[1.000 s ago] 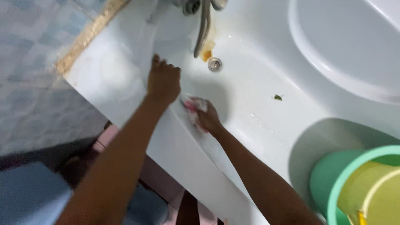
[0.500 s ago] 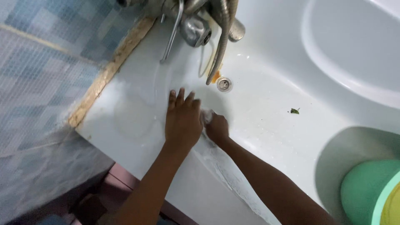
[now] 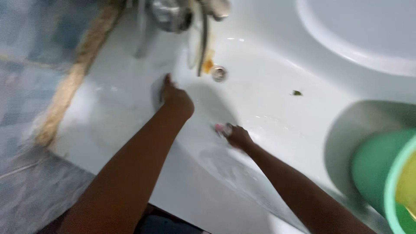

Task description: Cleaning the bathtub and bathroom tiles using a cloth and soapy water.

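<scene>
Scrubbing is the word here: the right hand (image 3: 239,138) is balled up around a small pink and white cleaning pad (image 3: 222,128), fingers clenched on it, only the pad's tip poking out ahead of the knuckles. That pad is pressed against the inner wall of the white glossy bathtub (image 3: 268,108), just inside the rim, with a dull soapy smear on the wall right behind the wrist. Up and to the left of that grip, the left hand (image 3: 175,99) rests on the tub's broad flat ledge, fingers curled down over its edge, holding nothing. To the right, well apart from the pad, a green plastic bucket (image 3: 375,173) stands in the tub with a yellow inside just showing at the frame's edge. Beyond the pad, a tiny green scrap (image 3: 297,92) lies on the tub floor. Farther on, the round metal overflow drain (image 3: 219,73) sits beside an orange rust stain (image 3: 208,66), with the blurred chrome tap (image 3: 169,15) above.
</scene>
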